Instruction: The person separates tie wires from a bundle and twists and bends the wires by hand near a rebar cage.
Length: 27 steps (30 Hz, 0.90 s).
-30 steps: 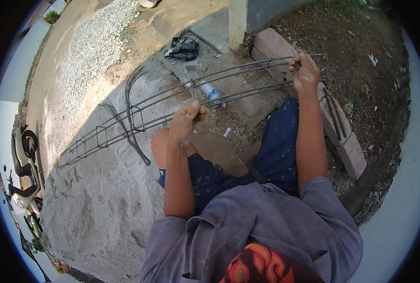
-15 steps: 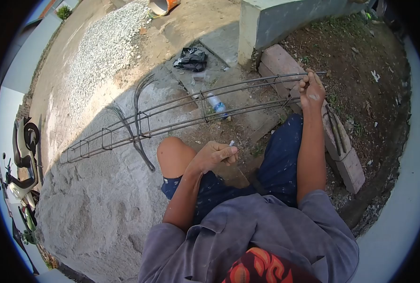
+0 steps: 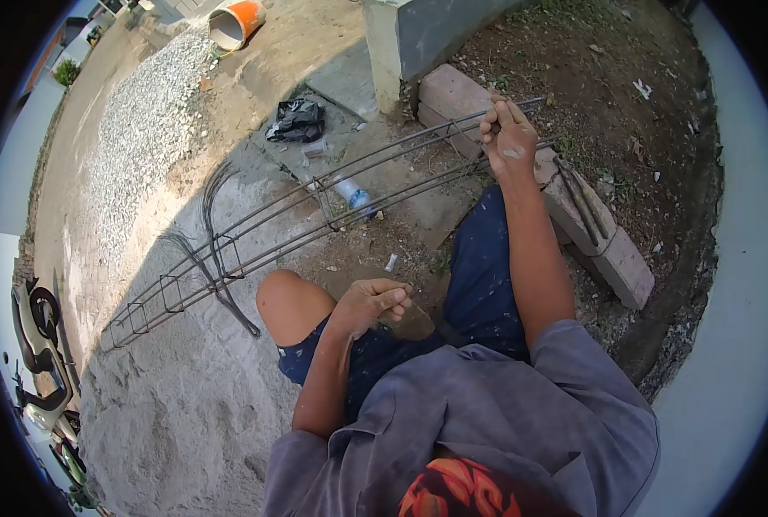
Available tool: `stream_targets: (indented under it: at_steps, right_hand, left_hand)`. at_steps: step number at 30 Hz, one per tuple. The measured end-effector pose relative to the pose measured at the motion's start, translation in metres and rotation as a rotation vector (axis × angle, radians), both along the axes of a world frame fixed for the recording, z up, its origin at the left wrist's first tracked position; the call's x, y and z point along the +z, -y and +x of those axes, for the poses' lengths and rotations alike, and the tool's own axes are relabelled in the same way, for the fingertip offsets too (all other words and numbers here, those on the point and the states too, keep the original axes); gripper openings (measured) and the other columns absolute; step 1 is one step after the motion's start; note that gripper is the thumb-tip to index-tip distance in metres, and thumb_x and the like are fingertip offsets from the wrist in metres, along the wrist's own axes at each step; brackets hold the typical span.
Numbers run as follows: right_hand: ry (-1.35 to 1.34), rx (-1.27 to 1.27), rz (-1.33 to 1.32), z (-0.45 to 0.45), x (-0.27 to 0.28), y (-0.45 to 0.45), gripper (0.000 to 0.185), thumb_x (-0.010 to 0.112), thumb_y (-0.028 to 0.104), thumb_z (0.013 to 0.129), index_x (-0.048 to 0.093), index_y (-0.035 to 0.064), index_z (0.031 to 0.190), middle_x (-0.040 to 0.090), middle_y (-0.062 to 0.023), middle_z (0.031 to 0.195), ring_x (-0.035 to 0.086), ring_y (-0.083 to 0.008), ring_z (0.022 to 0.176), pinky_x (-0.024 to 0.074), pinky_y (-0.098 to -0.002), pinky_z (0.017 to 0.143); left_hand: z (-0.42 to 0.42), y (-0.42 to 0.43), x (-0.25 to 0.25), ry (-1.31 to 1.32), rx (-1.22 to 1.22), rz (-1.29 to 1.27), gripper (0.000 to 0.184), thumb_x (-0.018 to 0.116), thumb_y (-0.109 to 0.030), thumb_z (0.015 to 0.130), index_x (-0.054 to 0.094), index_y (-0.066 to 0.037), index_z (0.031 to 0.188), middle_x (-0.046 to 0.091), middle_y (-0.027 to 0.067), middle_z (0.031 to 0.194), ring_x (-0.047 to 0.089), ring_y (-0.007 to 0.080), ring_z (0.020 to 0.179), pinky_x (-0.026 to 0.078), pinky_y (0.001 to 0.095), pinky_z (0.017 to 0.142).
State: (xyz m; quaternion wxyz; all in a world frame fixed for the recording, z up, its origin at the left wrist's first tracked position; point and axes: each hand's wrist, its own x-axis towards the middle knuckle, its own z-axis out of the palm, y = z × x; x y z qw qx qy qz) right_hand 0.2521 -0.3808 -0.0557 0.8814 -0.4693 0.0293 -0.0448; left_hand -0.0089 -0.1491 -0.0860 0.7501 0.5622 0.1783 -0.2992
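A long rebar cage (image 3: 272,246) of thin rods and square ties stretches from the lower left to the concrete blocks at the upper right. My right hand (image 3: 509,136) is closed at the right end of its upper rods; what its fingers pinch is too small to make out. Above my lap, my left hand (image 3: 374,306) is closed in a pinch, apart from the cage, and anything in it is too small to name. Dark bundles of thin wire (image 3: 209,224) lie across the cage's left part.
Pinkish concrete blocks (image 3: 621,263) carry two dark rods (image 3: 580,202). Beyond the cage lie a plastic bottle (image 3: 354,196), a black plastic bag (image 3: 298,121) and an orange bucket (image 3: 244,19). Gravel (image 3: 138,129), grey sand (image 3: 186,414) and a motorbike (image 3: 43,353) are at the left.
My left hand has left the cage and moved down towards my lap, still closed. My right hand stays near the rods' right end. The camera view has shifted.
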Motion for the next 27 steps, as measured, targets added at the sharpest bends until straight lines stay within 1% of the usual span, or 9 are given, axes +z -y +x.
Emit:
stream_targets:
  at_steps: [4,8,11,14,16,19,22,25,27]
  right_hand:
    - [0.047,0.189,-0.077,-0.005,0.011,-0.004,0.039,0.055,0.02,0.096,0.049,-0.005,0.125,0.063,-0.01,0.087,0.061,-0.0174,0.072,0.0503,-0.0264,0.052]
    - [0.089,0.437,0.007,-0.026,0.026,-0.025,0.056,0.054,0.034,0.095,0.042,-0.0043,0.134,0.063,-0.0158,0.109,0.063,-0.0219,0.089,0.0554,-0.0287,0.065]
    - [0.15,0.603,0.069,-0.048,0.023,-0.051,0.061,0.055,0.039,0.094,0.042,-0.0044,0.135,0.061,-0.0165,0.115,0.063,-0.0226,0.093,0.0554,-0.0313,0.073]
    - [0.263,0.839,-0.329,-0.076,0.024,-0.076,0.057,0.057,0.032,0.094,0.041,-0.0045,0.135,0.061,-0.0151,0.116,0.063,-0.0201,0.095,0.0539,-0.0316,0.077]
    - [0.278,0.889,-0.449,-0.096,0.009,-0.096,0.046,0.057,0.025,0.094,0.049,-0.0051,0.128,0.065,-0.0116,0.105,0.063,-0.017,0.091,0.0527,-0.0295,0.076]
    - [0.202,0.891,-0.683,-0.106,-0.003,-0.109,0.033,0.057,0.019,0.094,0.057,-0.0057,0.116,0.067,-0.0081,0.092,0.063,-0.0148,0.083,0.052,-0.0276,0.074]
    - [0.257,0.795,-0.635,-0.104,-0.003,-0.11,0.025,0.055,0.018,0.095,0.061,-0.0051,0.103,0.066,-0.006,0.081,0.063,-0.0126,0.074,0.0517,-0.0262,0.068]
    - [0.096,0.822,-0.415,-0.106,0.006,-0.109,0.021,0.053,0.019,0.096,0.061,-0.0002,0.094,0.062,-0.0035,0.071,0.059,-0.0095,0.063,0.0495,-0.0246,0.057]
    - [0.054,0.962,-0.431,-0.11,0.01,-0.108,0.02,0.052,0.019,0.096,0.06,0.001,0.09,0.058,-0.002,0.067,0.057,-0.0088,0.06,0.0488,-0.0242,0.055]
  left_hand:
    - [-0.003,0.003,-0.008,0.06,0.014,0.037,0.023,0.061,-0.014,0.092,0.065,0.004,0.104,0.068,0.0078,0.088,0.063,0.0112,0.072,0.053,0.023,0.065]
    - [0.009,0.005,-0.006,0.236,0.265,0.023,0.024,0.06,-0.013,0.093,0.063,0.004,0.109,0.068,0.0083,0.09,0.063,0.0122,0.073,0.052,0.0237,0.065]
    - [0.031,0.003,0.004,0.341,0.488,0.005,0.025,0.059,-0.014,0.093,0.063,0.004,0.11,0.068,0.0078,0.09,0.062,0.0118,0.073,0.051,0.0235,0.063]
    - [0.048,0.002,0.011,0.389,0.628,-0.055,0.024,0.059,-0.015,0.093,0.063,0.002,0.11,0.067,0.0069,0.09,0.061,0.0111,0.072,0.05,0.0234,0.061]
    - [0.055,0.004,0.012,0.416,0.678,-0.083,0.024,0.059,-0.016,0.094,0.064,0.001,0.11,0.066,0.0063,0.09,0.06,0.0107,0.071,0.05,0.0235,0.06]
    - [0.057,0.004,0.007,0.443,0.634,-0.067,0.032,0.059,-0.021,0.094,0.06,0.002,0.115,0.067,0.0085,0.096,0.062,0.0129,0.078,0.052,0.0247,0.067]
    - [0.052,-0.005,0.016,0.375,0.48,0.184,0.04,0.059,-0.028,0.094,0.058,0.003,0.119,0.066,0.0091,0.1,0.063,0.0146,0.086,0.052,0.0257,0.073]
    - [0.054,-0.021,0.014,0.488,0.677,0.382,0.046,0.058,-0.033,0.094,0.057,0.004,0.121,0.065,0.011,0.104,0.062,0.0163,0.092,0.052,0.0268,0.076]
    - [0.063,-0.031,0.025,0.579,0.756,0.149,0.045,0.057,-0.033,0.094,0.057,0.004,0.12,0.065,0.0117,0.104,0.062,0.0167,0.094,0.053,0.0277,0.074]
